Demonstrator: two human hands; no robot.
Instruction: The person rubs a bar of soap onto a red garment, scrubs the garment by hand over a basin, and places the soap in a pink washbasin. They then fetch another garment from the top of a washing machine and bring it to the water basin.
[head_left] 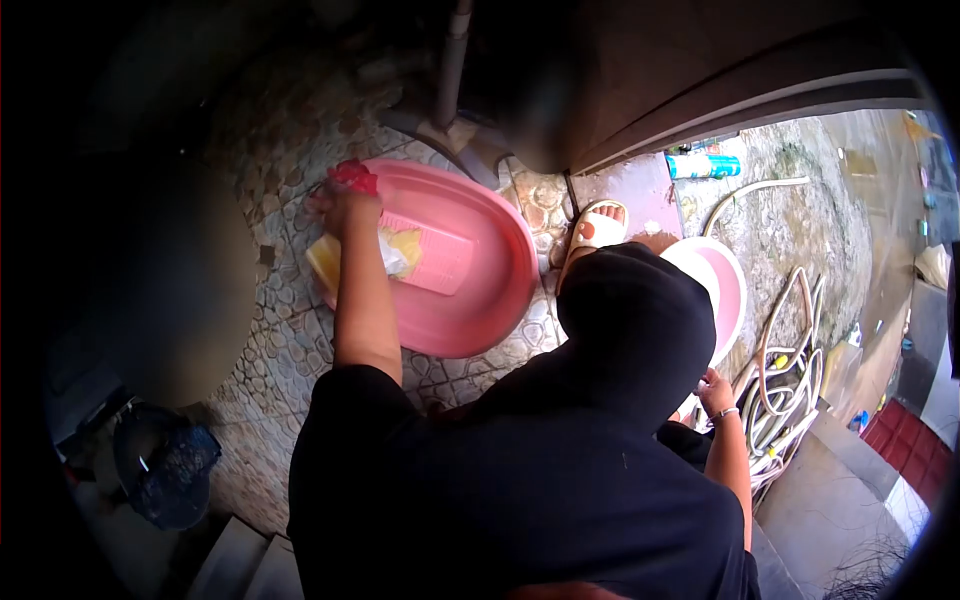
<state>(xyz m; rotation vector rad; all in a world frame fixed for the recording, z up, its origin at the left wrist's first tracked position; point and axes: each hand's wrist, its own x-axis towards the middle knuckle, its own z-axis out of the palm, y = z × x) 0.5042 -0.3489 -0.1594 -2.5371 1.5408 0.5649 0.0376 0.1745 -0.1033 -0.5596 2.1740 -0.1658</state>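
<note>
At the far-left rim of a large pink basin, my left hand is closed on a red cloth. Under that forearm, a yellow and white piece that looks like cloth lies in the basin. More yellow material hangs at the left rim. My right hand is beside my black-clad knee, its fingers drawn together. Whatever they may hold is too small to make out. A smaller pink basin with a white rim stands just beyond this hand.
My foot in a light sandal rests between the two basins. A coiled pale hose lies on the right. A blue and white packet is farther back. A metal post rises behind the large basin, and a dark bucket-like object stands lower left.
</note>
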